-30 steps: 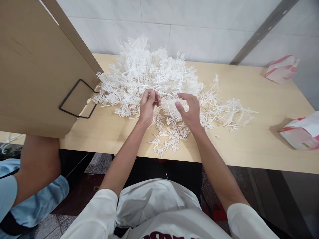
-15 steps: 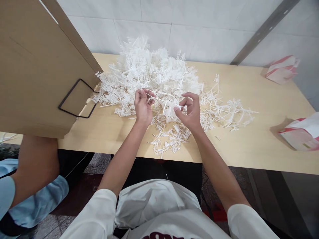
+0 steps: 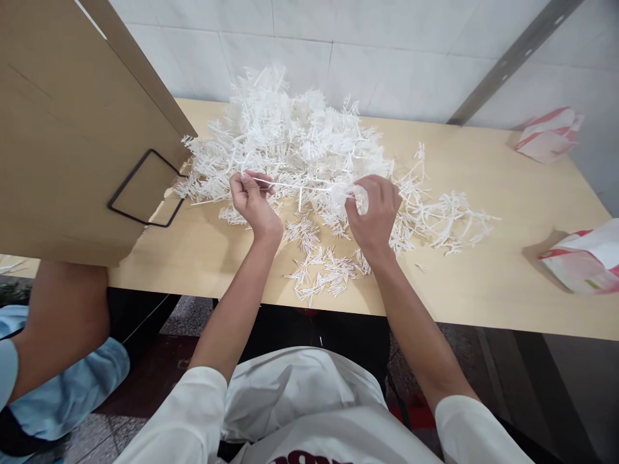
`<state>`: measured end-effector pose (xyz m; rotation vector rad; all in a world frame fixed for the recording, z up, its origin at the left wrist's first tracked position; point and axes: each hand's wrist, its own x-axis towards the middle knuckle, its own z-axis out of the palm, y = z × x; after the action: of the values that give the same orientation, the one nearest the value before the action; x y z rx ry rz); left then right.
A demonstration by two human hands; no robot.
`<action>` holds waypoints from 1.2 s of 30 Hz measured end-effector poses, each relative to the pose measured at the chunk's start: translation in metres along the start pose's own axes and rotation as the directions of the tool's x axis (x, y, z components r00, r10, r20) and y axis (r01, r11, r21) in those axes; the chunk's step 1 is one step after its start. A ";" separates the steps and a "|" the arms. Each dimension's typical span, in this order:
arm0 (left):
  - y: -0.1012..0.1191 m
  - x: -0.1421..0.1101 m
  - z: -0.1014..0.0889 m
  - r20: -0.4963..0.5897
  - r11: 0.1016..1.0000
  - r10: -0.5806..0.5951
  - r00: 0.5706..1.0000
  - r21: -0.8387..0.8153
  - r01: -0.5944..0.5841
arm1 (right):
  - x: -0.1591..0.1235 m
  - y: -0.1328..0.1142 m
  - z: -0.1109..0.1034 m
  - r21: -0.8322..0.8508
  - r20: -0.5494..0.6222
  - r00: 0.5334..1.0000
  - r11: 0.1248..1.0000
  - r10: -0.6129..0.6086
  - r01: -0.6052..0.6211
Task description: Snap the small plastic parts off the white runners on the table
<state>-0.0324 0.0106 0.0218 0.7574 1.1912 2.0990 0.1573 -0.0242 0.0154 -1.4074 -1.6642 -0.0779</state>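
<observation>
A thin white plastic branched stem [image 3: 294, 185] stretches level between my two hands, in front of the big pile. My left hand [image 3: 254, 201] pinches its left end between thumb and fingers. At the other end, my right hand [image 3: 376, 209] is closed around a tuft of white bristles on the stem. Behind both hands rises a large heap of white plastic sprigs [image 3: 290, 132] with fine needle-like bristles. Small loose white pieces [image 3: 331, 270] lie scattered on the table below and between my hands.
Bare branched white stems [image 3: 454, 222] lie right of the heap on the wooden table [image 3: 488, 277]. A cardboard panel [image 3: 72, 142] with a black wire frame [image 3: 145, 187] stands at left, a person's arm [image 3: 68, 322] beneath it. Two red-and-white paper bags [image 3: 585, 258] sit at right.
My left hand has moved left, and the hands are farther apart along the stem. My right hand has shifted slightly right and closed around the bristle tuft.
</observation>
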 end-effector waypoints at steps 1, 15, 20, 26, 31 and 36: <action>-0.001 0.001 -0.001 -0.007 1.000 0.029 1.000 0.004 -0.029 | -0.001 -0.001 -0.001 0.035 -0.040 0.999 0.999 0.014 -0.012; -0.009 -0.015 -0.005 0.254 0.728 0.402 0.880 0.494 -0.475 | -0.007 0.005 0.017 0.478 0.022 0.994 0.872 0.109 -0.106; -0.005 -0.031 -0.004 0.729 0.516 0.386 0.565 0.338 -0.788 | -0.011 0.001 0.017 0.486 0.091 0.990 0.863 0.109 -0.139; -0.008 -0.030 -0.004 0.812 0.555 0.238 0.533 0.336 -0.761 | -0.010 -0.003 0.015 0.442 0.111 0.993 0.894 0.032 -0.079; -0.003 -0.023 -0.004 0.499 0.583 0.273 0.823 0.595 -0.554 | -0.007 -0.001 0.012 0.418 0.020 0.999 0.907 0.047 -0.051; 0.005 -0.017 -0.008 0.389 0.615 0.334 0.859 0.600 -0.511 | -0.008 0.003 0.013 0.506 0.075 0.993 0.855 0.091 -0.116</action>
<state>-0.0279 -0.0086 0.0194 1.7485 1.8137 1.7779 0.1515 -0.0217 0.0013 -1.0888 -1.4957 0.4367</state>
